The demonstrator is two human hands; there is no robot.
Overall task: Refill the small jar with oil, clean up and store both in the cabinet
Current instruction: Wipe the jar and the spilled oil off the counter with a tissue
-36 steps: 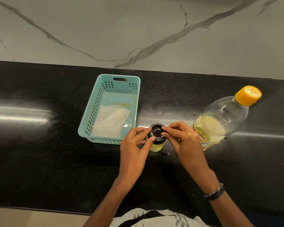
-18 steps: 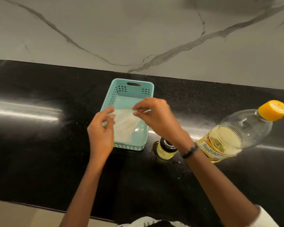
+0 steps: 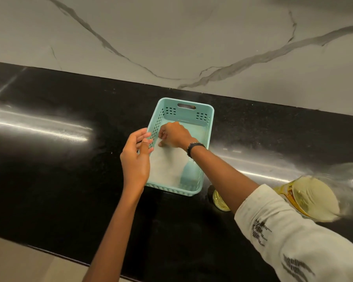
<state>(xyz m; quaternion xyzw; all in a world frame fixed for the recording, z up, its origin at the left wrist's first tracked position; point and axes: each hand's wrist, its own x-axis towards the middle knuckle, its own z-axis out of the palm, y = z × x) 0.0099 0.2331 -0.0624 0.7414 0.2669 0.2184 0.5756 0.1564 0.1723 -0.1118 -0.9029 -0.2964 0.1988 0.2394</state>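
Inside teal basket (image 3: 209,112), right hand (image 3: 174,135) fingers pinching white tissue (image 3: 165,163), left hand (image 3: 136,157) fingers spread.

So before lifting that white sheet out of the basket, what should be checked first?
1. Right hand on the white sheet: ok, fingers pinch its far end.
2. Left hand free to help: ok, open beside the basket.
3. Small jar clear of the right forearm: not ok, it stands just under it.
4. Jar capped: cannot tell, top hidden.
5. Oil bottle capped: cannot tell, blurred at the frame edge.
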